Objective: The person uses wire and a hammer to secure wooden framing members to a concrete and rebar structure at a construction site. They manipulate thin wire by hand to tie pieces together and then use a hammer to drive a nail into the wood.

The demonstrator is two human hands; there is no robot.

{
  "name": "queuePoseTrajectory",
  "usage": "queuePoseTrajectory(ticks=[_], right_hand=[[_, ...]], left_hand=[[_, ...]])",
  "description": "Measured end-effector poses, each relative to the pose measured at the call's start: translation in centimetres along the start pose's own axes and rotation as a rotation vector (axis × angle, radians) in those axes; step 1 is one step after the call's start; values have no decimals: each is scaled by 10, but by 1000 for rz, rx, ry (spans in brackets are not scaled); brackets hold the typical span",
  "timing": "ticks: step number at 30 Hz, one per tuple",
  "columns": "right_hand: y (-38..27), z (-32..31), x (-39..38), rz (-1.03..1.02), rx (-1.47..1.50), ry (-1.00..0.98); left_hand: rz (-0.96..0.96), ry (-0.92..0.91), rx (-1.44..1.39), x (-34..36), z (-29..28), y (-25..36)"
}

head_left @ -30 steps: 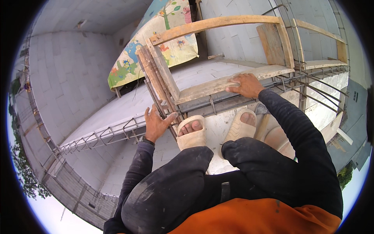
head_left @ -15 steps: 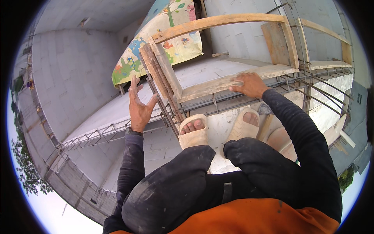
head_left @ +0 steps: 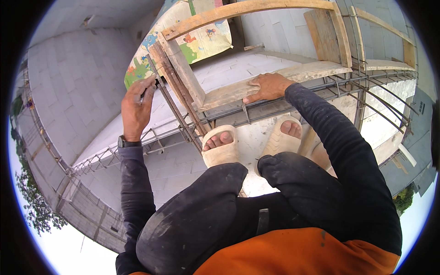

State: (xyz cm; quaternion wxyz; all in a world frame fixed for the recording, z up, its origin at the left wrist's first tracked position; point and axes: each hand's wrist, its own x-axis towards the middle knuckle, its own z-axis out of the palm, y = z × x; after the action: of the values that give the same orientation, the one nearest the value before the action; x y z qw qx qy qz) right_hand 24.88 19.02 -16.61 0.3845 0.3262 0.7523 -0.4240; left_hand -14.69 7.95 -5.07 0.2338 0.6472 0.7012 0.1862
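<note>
My right hand (head_left: 270, 87) grips the lower board of a wooden frame (head_left: 316, 71), its thumb on the near edge and its fingers over the top. On the left, my left hand (head_left: 137, 107) is raised beside an upright pair of steel reinforcing bars (head_left: 172, 98), its fingers bent toward the thumb. The fingertips are at the bars' upper part; whether they touch the bars is unclear. A small dark patch shows between thumb and fingers, too small to name. Rust-brown bars (head_left: 178, 82) stand between these and the frame's left post (head_left: 183, 68).
A horizontal rebar cage (head_left: 256, 112) runs below the frame, and bar ends (head_left: 389, 107) stick out at the right. My sandalled feet (head_left: 222, 144) rest on a pale ledge (head_left: 250, 158). A drop opens at the left beside a block wall (head_left: 82, 82). A printed sheet (head_left: 201, 43) hangs behind the frame.
My left hand has moved left and up, and its spread fingers have drawn together by the bars. My right hand stays on the board, a little farther left along it. The view has shifted slightly.
</note>
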Motion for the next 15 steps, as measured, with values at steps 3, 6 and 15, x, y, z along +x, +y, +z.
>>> queuePoseTrajectory(ticks=[3, 6, 15], right_hand=[[6, 5, 1, -27, 0, 36], [14, 11, -1, -44, -8, 44], [7, 3, -9, -11, 13, 30]], left_hand=[[-49, -26, -83, 9, 5, 10], [-54, -68, -74, 28, 6, 20], [-217, -167, -568, 112, 46, 19]])
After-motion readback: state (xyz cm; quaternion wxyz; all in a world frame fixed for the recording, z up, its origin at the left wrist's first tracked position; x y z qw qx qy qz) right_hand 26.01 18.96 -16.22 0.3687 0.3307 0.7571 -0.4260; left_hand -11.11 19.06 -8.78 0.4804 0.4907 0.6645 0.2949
